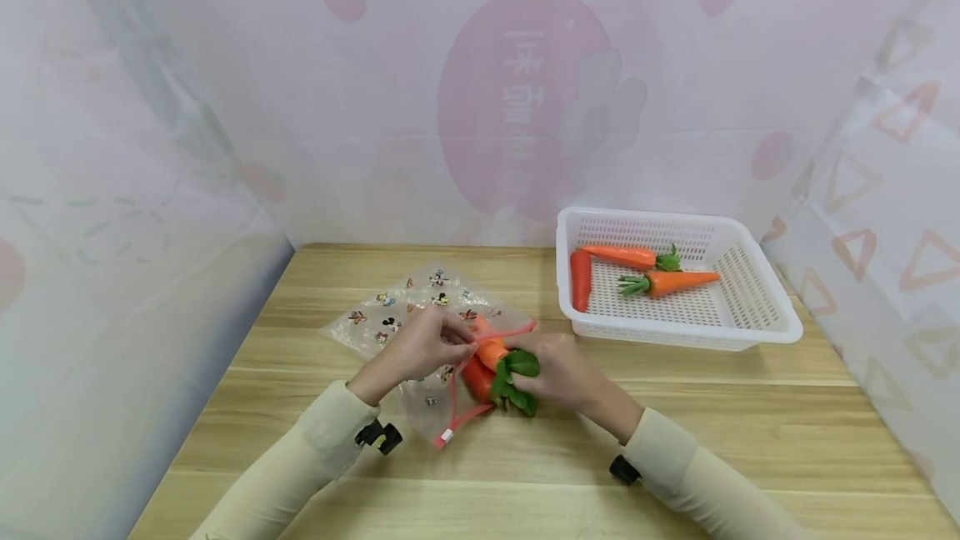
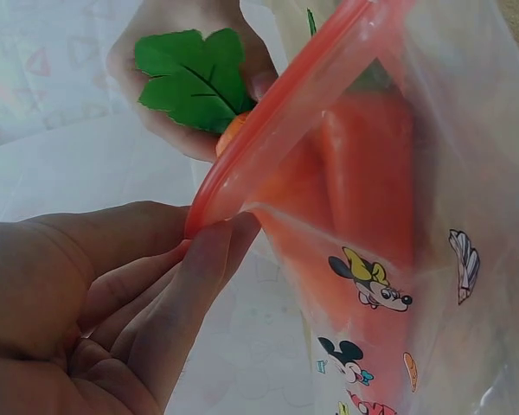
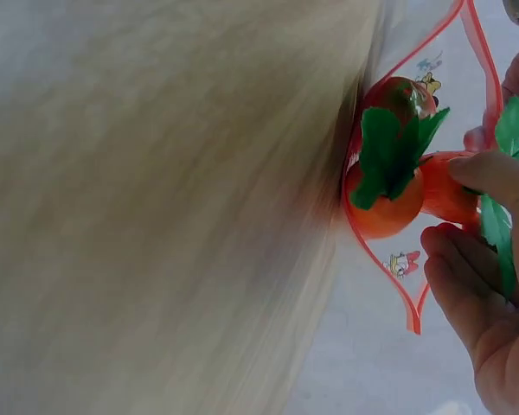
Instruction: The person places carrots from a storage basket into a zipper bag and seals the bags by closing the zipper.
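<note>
A clear zip bag [image 1: 367, 325] with cartoon prints and a red zip edge lies on the wooden table. My left hand [image 1: 423, 346] pinches its red rim [image 2: 281, 99] between thumb and fingers. In my right hand [image 1: 561, 372] is a toy-like carrot [image 1: 491, 350], held near its green leafy top, its body passing through the bag's mouth. Beside that carrot, inside the bag, the right wrist view shows an orange vegetable with leaves [image 3: 385, 207] and a red one [image 3: 402, 95]. Their lower parts are seen only through the plastic.
A white perforated basket [image 1: 678, 333] stands at the back right of the table [image 1: 675, 423]. Two carrots, one at the back [image 1: 622, 256] and one in the middle [image 1: 682, 282], lie in it with a long red vegetable [image 1: 580, 282]. Printed cloth walls surround the table.
</note>
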A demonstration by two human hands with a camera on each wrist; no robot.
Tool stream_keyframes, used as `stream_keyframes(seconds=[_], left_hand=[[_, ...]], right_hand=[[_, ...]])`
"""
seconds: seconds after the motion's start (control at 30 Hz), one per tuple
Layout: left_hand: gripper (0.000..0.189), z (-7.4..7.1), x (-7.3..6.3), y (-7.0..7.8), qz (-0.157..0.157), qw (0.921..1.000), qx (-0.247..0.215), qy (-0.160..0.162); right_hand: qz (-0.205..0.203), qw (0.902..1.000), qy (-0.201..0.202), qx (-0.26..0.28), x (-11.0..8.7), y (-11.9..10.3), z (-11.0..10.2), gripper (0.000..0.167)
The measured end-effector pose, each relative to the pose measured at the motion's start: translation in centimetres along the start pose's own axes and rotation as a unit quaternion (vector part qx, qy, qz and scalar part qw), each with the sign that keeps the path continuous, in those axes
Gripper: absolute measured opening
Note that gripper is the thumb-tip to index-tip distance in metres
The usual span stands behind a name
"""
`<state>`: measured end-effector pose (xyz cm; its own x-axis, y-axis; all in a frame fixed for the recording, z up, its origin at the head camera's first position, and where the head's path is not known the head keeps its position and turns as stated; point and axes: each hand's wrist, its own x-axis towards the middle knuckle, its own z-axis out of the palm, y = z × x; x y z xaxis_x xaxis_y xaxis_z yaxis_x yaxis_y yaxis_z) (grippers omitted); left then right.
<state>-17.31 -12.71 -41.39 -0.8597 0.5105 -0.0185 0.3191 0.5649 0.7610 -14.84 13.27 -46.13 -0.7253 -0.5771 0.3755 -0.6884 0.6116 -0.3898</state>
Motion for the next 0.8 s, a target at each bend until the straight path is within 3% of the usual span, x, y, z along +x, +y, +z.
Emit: stream_keyframes(seconds=[0.27,0.5,0.8], left_hand=[[0.01,-0.1,-0.1,0.2,0.003,1.0,0.0,-0.002],[0.01,-0.2,-0.1,0.1,-0.004,1.0,0.002,0.0],[0.009,-0.4,-0.2,0.1,0.001,1.0,-0.004,-0.002]], right_hand=[[0.006,0.9985,-0.008,-0.054,0.7,-0.6,0.8,0.035],[-0.014,0.9939,-0.007,-0.109,1.2,-1.1,1.2,0.038],[-0.022,0.9972,-0.009,-0.072,0.8,-1.3,0.4,0.048]])
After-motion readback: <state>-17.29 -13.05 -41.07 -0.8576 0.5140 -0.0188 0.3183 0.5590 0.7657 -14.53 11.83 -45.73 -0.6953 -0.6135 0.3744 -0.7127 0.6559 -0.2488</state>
